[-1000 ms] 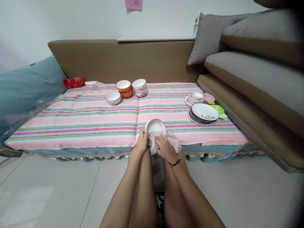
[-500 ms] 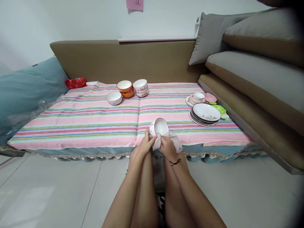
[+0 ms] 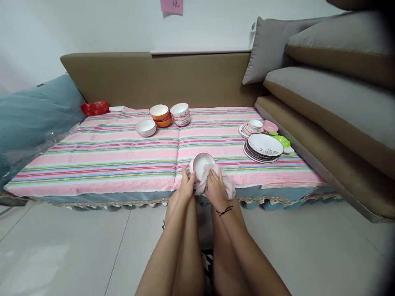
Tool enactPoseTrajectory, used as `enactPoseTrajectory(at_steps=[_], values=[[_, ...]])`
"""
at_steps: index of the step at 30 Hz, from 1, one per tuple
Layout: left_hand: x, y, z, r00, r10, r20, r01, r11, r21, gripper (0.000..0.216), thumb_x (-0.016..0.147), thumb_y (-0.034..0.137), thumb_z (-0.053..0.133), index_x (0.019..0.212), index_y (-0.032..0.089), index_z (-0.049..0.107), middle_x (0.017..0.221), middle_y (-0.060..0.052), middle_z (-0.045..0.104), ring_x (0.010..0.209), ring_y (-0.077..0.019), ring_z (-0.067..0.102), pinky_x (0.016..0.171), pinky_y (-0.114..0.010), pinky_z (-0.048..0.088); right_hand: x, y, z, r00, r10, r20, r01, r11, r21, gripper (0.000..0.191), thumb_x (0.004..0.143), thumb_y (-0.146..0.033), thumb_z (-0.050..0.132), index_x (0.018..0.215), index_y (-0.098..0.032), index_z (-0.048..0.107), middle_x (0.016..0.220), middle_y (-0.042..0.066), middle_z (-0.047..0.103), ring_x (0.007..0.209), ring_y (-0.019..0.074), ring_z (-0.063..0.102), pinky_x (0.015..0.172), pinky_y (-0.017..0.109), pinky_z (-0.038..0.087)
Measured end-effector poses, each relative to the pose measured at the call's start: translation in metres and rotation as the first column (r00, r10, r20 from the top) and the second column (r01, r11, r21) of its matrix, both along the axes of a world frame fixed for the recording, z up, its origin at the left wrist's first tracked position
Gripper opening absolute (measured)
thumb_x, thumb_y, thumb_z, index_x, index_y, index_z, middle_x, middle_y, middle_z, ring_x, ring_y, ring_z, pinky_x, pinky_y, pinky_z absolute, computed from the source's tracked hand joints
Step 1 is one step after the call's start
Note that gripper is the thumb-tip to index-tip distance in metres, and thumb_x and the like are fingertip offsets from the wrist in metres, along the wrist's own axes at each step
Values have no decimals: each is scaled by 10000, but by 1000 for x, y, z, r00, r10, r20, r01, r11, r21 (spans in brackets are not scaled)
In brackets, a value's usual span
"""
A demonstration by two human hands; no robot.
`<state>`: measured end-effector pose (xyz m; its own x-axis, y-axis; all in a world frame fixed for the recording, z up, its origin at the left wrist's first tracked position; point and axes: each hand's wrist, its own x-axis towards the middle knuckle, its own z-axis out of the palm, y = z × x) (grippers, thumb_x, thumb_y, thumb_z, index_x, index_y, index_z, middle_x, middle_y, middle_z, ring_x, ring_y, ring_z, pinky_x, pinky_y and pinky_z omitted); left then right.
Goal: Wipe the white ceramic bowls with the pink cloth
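- Two hands: left hand (image 3: 187,186) fingers clasp the bowl (image 3: 201,162) at its rim; right hand (image 3: 216,188) fingers press a pink cloth (image 3: 227,186) into it.
- Seems stiff, slick, breakable; hold the rim.

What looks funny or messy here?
Nothing looks spilled or broken. Oddly, bowls and plates sit on a striped cover. The left hand holds a bowl; the right hand holds a cloth.
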<state>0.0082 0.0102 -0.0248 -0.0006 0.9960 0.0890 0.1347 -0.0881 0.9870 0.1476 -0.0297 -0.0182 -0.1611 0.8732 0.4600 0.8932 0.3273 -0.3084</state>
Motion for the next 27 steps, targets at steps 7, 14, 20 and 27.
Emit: enactPoseTrajectory(at_steps=[7,14,20,27], values=[[-10,-3,19,989,-101,-105,111,989,93,555,962,479,305,1424,184,390,1532,-89,360,1438,-204,275,1202,-383,165,-3,-4,5,964,262,46,-260,965,-40,355,726,-18,419,960,-132,661,1008,104,702,1073,210,601,1084,354,408],[-10,-8,16,982,-98,-159,109,992,66,618,960,520,310,1470,171,330,1562,-98,307,1458,-225,236,1213,-395,158,-6,-4,3,999,41,36,-40,999,-26,346,772,-19,428,1030,-67,653,1203,209,642,1233,298,515,1160,558,210],[-10,-9,14,979,-103,-177,116,991,62,637,961,534,309,1489,178,295,1575,-92,279,1461,-217,229,1215,-384,143,-5,-4,3,999,37,27,-37,999,-10,332,787,-19,420,1016,-39,659,1187,244,638,1198,323,532,1159,599,148],[-9,-9,10,978,-89,-187,103,992,70,619,972,538,266,1504,223,270,1577,-64,281,1463,-220,224,1214,-405,149,-7,-4,1,980,201,-11,-201,980,-14,361,781,-26,407,1017,-140,655,1092,119,686,1081,222,592,1016,387,456]])
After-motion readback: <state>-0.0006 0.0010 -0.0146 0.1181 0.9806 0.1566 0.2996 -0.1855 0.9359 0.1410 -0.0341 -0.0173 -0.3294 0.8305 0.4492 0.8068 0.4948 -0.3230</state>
